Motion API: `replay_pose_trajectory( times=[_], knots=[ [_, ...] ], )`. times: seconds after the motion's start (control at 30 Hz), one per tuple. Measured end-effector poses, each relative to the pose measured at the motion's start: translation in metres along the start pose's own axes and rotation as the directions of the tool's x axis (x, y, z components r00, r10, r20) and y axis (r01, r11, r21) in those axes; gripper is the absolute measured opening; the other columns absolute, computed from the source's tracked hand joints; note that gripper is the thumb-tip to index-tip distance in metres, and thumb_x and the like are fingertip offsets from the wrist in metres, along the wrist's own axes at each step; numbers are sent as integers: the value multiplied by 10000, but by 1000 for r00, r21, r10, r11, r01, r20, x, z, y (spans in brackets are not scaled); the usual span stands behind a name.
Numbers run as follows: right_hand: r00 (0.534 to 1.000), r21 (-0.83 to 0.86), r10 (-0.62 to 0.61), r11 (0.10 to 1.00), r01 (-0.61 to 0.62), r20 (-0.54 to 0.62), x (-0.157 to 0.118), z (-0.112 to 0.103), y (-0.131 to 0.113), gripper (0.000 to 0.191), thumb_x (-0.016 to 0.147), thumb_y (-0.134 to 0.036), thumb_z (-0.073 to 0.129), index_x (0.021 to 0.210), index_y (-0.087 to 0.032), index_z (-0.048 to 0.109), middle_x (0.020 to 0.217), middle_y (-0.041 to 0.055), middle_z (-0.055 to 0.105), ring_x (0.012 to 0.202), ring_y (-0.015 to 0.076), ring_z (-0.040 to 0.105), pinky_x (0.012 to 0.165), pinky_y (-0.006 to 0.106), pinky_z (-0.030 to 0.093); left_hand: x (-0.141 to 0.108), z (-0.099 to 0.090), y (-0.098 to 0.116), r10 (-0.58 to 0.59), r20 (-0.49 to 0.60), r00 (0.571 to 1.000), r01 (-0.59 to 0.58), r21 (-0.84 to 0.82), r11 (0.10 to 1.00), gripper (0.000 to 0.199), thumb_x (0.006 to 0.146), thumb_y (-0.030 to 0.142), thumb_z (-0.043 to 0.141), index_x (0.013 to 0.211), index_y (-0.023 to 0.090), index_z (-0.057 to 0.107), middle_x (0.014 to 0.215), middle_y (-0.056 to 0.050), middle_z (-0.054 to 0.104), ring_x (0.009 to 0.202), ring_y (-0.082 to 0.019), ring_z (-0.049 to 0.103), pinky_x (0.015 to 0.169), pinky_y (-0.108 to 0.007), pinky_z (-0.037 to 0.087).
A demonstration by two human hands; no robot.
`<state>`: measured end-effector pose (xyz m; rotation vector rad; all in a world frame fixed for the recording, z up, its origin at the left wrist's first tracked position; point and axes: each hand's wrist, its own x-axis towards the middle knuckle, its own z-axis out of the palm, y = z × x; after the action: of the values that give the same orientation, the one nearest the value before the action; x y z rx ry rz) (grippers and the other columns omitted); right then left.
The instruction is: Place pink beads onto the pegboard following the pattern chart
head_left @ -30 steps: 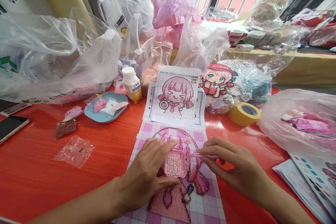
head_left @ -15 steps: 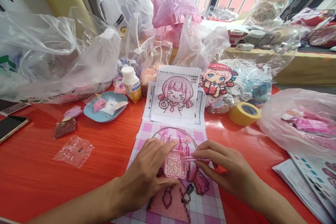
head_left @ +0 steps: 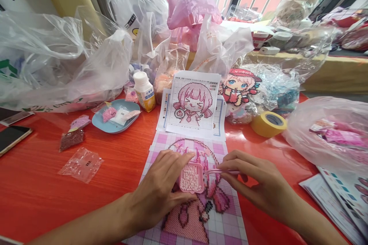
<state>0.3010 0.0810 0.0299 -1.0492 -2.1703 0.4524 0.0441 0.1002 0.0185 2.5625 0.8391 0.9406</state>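
Observation:
My left hand [head_left: 161,185] is closed around a small pink tray [head_left: 192,191] of pale pink beads [head_left: 191,178], thumb at its near edge and fingers at the far edge. Pink tweezers [head_left: 222,171] are pinched in my right hand [head_left: 253,178], their tips just right of the tray. Whether a bead is between the tips is too small to tell. Beneath both hands lies a checked pegboard [head_left: 234,214] carrying a partly beaded figure in pinks and dark outlines. Behind it a printed pattern sheet [head_left: 192,105] of a pink-haired character leans up; my left hand hides part of the beadwork.
On the left are a blue plate [head_left: 99,124] with bead packets, a white bottle [head_left: 143,91], a small clear bag [head_left: 82,164] and a phone [head_left: 14,138]. To the right stand a yellow tape roll [head_left: 268,124], a plastic bag [head_left: 330,134] and papers [head_left: 342,199]. More bags line the back.
My right hand has drawn slightly right and up, moving the tweezer tips from the tray's right edge to just beside it. My left hand and the tray stay nearly still.

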Motion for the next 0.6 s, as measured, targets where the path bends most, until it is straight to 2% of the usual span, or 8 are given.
replay_pose_trajectory(
  times=[0.1, 0.23, 0.6],
  knots=[
    [994, 9, 57, 998, -59, 96, -3, -6, 4, 93, 945, -206, 548, 966, -216, 638, 840, 20, 622, 636, 79, 561, 526, 197, 441, -2, 3, -2, -2, -21, 1000, 2, -4, 1000, 603, 897, 401, 604, 1383, 110, 399, 1134, -108, 663, 1080, -252, 579, 969, -388, 451],
    [983, -13, 38, 999, -36, 181, -4, -9, 9, 100, 948, -218, 541, 947, -223, 640, 827, 16, 625, 627, 72, 577, 491, 184, 412, -2, 2, 0, 4, -25, 1000, -3, 7, 1000, 596, 895, 411, 602, 1372, 107, 412, 1129, -112, 669, 1067, -253, 589, 953, -386, 456],
    [982, -60, 39, 998, -28, 183, -4, -7, 9, 126, 959, -234, 522, 938, -227, 646, 815, 20, 628, 613, 74, 575, 494, 184, 415, -1, 2, 0, 10, -21, 1000, -9, 14, 1000, 576, 906, 416, 584, 1361, 101, 423, 1117, -113, 674, 1054, -252, 601, 939, -388, 474]
  ],
)
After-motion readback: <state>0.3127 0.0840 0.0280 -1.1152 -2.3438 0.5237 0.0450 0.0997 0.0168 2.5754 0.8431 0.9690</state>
